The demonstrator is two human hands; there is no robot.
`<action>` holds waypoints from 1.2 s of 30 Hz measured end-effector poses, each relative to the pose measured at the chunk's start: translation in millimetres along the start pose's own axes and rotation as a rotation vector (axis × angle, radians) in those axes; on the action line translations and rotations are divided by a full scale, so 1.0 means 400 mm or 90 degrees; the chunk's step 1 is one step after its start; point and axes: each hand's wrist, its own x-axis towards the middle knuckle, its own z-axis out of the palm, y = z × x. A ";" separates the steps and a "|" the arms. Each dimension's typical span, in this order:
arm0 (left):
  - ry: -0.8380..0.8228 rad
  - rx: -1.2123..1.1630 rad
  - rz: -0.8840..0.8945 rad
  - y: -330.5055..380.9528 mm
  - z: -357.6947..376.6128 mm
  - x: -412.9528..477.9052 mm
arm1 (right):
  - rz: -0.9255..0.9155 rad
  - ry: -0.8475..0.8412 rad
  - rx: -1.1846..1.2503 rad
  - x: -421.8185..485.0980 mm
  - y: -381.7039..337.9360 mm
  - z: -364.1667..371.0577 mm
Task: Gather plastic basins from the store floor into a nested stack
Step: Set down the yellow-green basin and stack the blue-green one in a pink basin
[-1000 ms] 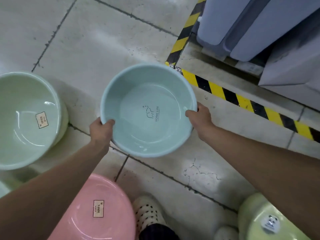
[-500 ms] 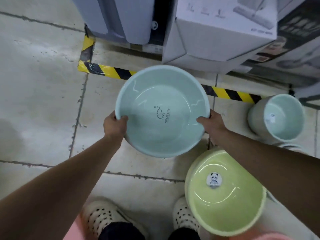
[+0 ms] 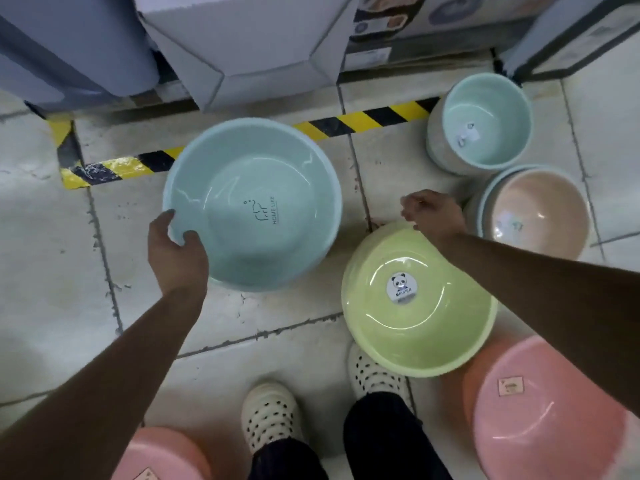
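A wide teal basin [image 3: 252, 202] marked HOME LIFE is held above the tiled floor by my left hand [image 3: 175, 249], whose thumb hooks over its near-left rim. My right hand [image 3: 433, 213] is off that basin and hovers with loosely curled fingers over the far rim of a lime-green basin [image 3: 419, 303] with a panda sticker. Whether it touches that rim I cannot tell. Further right stand a small teal basin [image 3: 479, 123] and a beige basin [image 3: 536, 211] nested in a grey-blue one.
A pink basin [image 3: 550, 414] sits at the lower right and another pink basin [image 3: 162, 455] at the bottom left. My feet in white clogs [image 3: 270, 414] stand between them. Boxes and grey bins [image 3: 249, 39] line the back behind yellow-black floor tape [image 3: 360, 121].
My view swung right, bringing the green, small teal, beige and pink basins into sight. My right hand let go of the teal basin and moved over the green one; my left hand still holds it.
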 end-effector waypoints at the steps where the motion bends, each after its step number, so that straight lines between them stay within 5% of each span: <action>1: -0.024 -0.009 0.058 0.024 0.005 -0.036 | 0.018 0.034 -0.019 -0.032 0.043 -0.056; 3: -0.137 -0.019 0.114 0.060 0.047 -0.116 | 0.046 0.071 -0.052 -0.111 0.123 -0.153; 6: -0.370 -0.043 0.024 0.078 0.145 -0.261 | 0.120 0.078 -0.075 -0.202 0.253 -0.233; 9: -0.469 0.140 -0.039 0.031 0.226 -0.374 | 0.199 0.061 -0.081 -0.243 0.379 -0.232; 12: -0.461 0.208 -0.114 -0.045 0.282 -0.432 | 0.229 0.052 -0.034 -0.252 0.476 -0.180; 16: -0.487 0.121 -0.207 -0.134 0.341 -0.462 | 0.246 0.092 0.074 -0.244 0.572 -0.099; 24: -0.403 0.081 -0.202 -0.206 0.424 -0.478 | 0.293 0.086 0.217 -0.248 0.679 -0.001; 36: -0.422 0.117 -0.205 -0.206 0.409 -0.482 | 0.272 0.022 0.239 -0.298 0.730 -0.011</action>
